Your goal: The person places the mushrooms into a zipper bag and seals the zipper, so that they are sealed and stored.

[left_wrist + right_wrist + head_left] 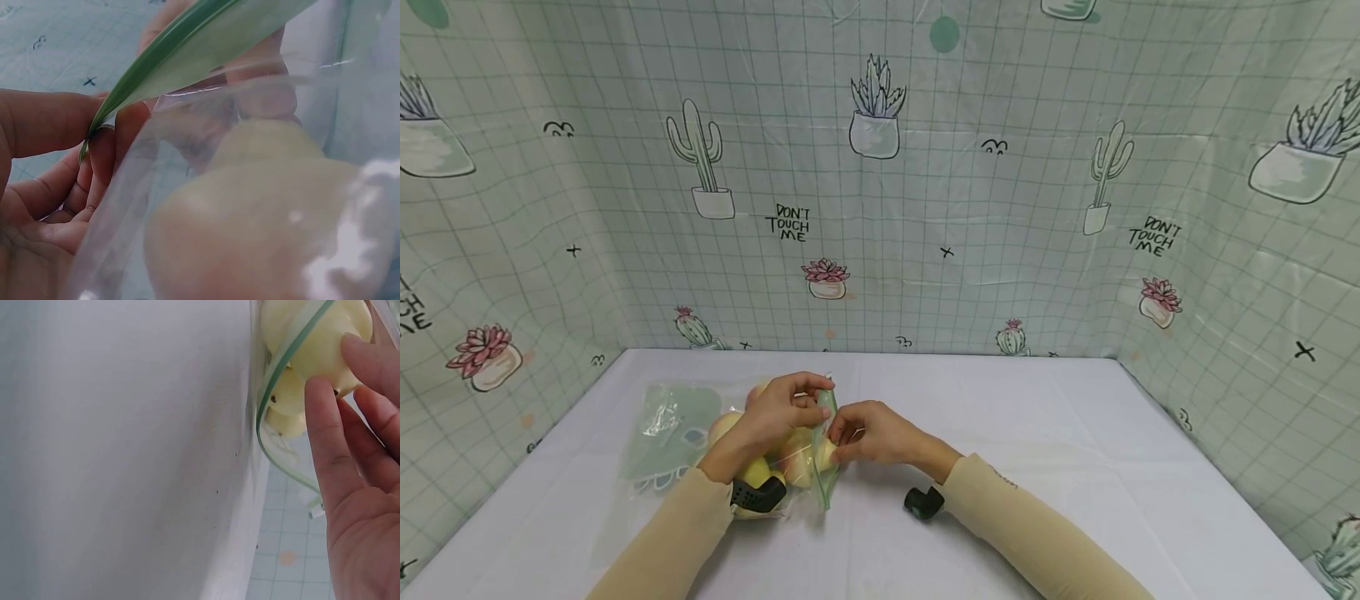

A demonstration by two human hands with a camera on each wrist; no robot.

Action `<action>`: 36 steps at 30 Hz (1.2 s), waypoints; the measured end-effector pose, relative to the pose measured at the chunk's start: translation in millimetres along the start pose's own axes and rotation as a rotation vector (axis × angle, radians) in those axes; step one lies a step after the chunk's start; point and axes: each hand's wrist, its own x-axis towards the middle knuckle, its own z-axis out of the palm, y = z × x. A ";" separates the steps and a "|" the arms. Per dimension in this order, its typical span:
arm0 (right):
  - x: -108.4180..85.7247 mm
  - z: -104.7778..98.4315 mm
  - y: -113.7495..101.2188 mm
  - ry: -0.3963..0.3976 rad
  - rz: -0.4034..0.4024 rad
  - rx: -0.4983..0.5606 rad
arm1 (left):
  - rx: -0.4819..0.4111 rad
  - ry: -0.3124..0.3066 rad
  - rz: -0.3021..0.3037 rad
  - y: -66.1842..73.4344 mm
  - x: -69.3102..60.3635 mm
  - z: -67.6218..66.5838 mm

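Note:
A clear zip bag (pixel 797 467) with a green zip edge (pixel 169 50) lies on its side, its mouth facing right. Several yellow and pinkish fruits, which look like pears or apples, are inside. My left hand (pixel 786 410) reaches over the bag and pinches the green edge near its far corner between thumb and fingers. At the bag's mouth my right hand (pixel 880 433) holds a pale yellow fruit (pixel 322 353) with its fingertips. In the left wrist view, a large fruit (pixel 250 231) shows through the plastic.
Another clear bag with a pale green printed panel (pixel 681 417) lies flat at the left. Beneath everything is a white tablecloth (pixel 1000 400). A curtain with cactus prints (pixel 910 225) stands behind and at both sides.

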 end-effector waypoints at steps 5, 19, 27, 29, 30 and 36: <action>3.7 0.2 9.0 -0.009 -0.013 0.012 | -0.004 -0.008 0.007 0.6 -0.5 -1.0; 5.4 0.8 7.9 -0.031 -0.086 0.034 | -0.005 -0.003 0.007 -1.8 0.9 -2.4; 6.1 4.1 9.0 -0.119 -0.103 0.028 | -0.033 -0.006 0.001 -0.4 0.0 -0.6; 5.6 3.7 8.8 -0.120 -0.096 0.017 | -0.039 -0.005 0.000 0.2 0.1 -0.1; 5.2 3.2 8.5 -0.119 -0.089 0.016 | -0.041 -0.005 0.001 0.4 0.4 0.2; 1.4 -4.8 4.1 -0.112 -0.003 0.024 | -0.035 -0.001 -0.005 0.0 1.0 0.0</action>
